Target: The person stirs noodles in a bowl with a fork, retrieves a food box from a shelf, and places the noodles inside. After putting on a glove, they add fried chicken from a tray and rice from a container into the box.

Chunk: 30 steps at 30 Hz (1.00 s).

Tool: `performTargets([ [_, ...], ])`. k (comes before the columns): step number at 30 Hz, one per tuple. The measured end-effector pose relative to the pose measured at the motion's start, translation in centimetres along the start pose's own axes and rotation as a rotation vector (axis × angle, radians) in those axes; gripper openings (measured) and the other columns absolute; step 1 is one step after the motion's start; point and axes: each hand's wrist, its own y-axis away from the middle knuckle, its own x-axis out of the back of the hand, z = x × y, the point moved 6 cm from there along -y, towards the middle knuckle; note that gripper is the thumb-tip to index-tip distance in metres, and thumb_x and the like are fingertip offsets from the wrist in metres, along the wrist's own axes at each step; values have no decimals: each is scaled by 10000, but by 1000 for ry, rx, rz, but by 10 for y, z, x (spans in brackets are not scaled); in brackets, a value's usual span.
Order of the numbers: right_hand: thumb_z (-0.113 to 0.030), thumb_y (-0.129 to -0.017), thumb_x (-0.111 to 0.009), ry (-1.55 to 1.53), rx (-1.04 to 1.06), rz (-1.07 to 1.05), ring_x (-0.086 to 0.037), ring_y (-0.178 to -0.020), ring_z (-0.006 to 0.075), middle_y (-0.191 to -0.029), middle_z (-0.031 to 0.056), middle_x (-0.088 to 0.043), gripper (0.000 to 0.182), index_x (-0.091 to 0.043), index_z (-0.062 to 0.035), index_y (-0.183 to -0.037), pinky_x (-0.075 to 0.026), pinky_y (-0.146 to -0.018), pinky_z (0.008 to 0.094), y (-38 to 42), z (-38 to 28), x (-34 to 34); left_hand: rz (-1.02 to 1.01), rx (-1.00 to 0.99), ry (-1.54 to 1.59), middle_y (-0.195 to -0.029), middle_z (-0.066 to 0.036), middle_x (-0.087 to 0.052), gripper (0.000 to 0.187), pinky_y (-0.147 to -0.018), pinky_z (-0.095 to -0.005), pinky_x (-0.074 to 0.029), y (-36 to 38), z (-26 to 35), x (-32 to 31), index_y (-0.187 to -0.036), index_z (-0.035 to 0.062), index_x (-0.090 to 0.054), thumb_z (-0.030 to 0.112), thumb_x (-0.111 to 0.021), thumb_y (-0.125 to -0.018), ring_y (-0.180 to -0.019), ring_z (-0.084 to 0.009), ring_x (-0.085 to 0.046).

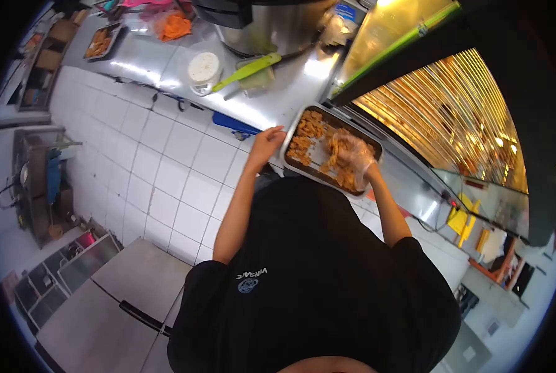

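A metal tray (288,138) holds clumps of browned, crispy fried pieces (310,124) and stands at the counter's edge in front of my body. My right hand (352,155), in a clear plastic glove, is down in the tray's right half with its fingers curled around some of the fried pieces. More of them lie under and below the glove, partly hidden by it. Bare, my left hand (267,147) hovers at the tray's left rim, its fingers loosely bent and apart, with nothing seen in them.
On the steel counter stand a white-topped tub (203,67), a lime-green handled utensil (248,72), a large metal pot (272,31) and a small tray of food (102,42). A lit display cabinet with slatted racks (443,105) rises to the right. Behind is a steel cabinet (116,298).
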Motion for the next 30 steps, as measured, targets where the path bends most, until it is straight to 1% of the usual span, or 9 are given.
performTargets([
  [4,-92,-836,-594,-396,-45,41,-577,-1034,222,-1166,81,-570,371,-516,-61,-1198,-500,-865,336,10,10,17,70,116,71,-1099,-57,-639,392,-820,-282,-453,9,-17,25,-1249,53,-529,245,-558,-908,-967,-136,-588],
  [6,-143,-878,-598,-972,-32,35,-583,-1018,214,-1148,89,-563,362,-476,-87,-1214,-532,-823,380,18,-2,11,88,125,81,-1098,-56,-638,401,-829,-288,-451,17,-32,42,-1253,55,-521,261,-550,-910,-971,-144,-589],
  [11,-191,-881,-601,-1042,20,45,-580,-1015,213,-1144,78,-561,371,-481,-92,-1219,-558,-740,464,16,18,14,137,268,63,-1099,-62,-639,406,-831,-299,-454,38,-87,90,-1248,55,-517,275,-544,-908,-975,-164,-596],
  [16,-153,-853,-557,-194,-43,120,-557,-1013,183,-1164,57,-551,343,-564,-75,-1187,-554,-771,435,21,2,20,230,421,54,-1101,-73,-639,399,-821,-315,-459,67,-167,138,-1240,52,-517,274,-529,-909,-962,-176,-605],
  [17,-142,-857,-547,-300,-236,113,-541,-1043,194,-1190,51,-538,301,-591,-69,-1146,-548,-780,441,20,14,16,246,479,32,-1101,-76,-638,398,-817,-319,-460,74,-186,147,-1231,50,-521,283,-525,-908,-955,-178,-606],
  [24,-167,-897,-541,-824,-72,171,-515,-1090,222,-1216,63,-515,292,-552,-91,-1179,-533,-787,480,33,7,13,305,733,-2,-1059,-79,-646,338,-765,-323,-467,130,-268,173,-1164,84,-555,286,-498,-899,-909,-183,-607],
  [26,-178,-922,-522,-985,-167,66,-517,-1101,230,-1231,76,-502,274,-539,-115,-1188,-522,-798,497,29,-14,-1,317,763,9,-1020,-68,-652,299,-710,-317,-476,139,-279,174,-1141,101,-562,260,-491,-898,-848,-171,-607],
  [27,-164,-939,-491,-1087,-156,-50,-529,-1092,247,-1242,88,-496,267,-536,-95,-1192,-515,-832,474,26,-42,-13,378,697,82,-943,-78,-670,286,-575,-282,-462,142,-295,177,-1066,66,-611,265,-548,-871,-745,-154,-619],
  [30,-182,-941,-495,-1036,21,-206,-543,-1080,257,-1230,103,-507,293,-522,-58,-1205,-503,-879,441,-17,-116,-59,387,670,91,-938,-76,-671,290,-580,-275,-458,144,-294,176,-1065,67,-609,277,-552,-874,-734,-152,-624],
])
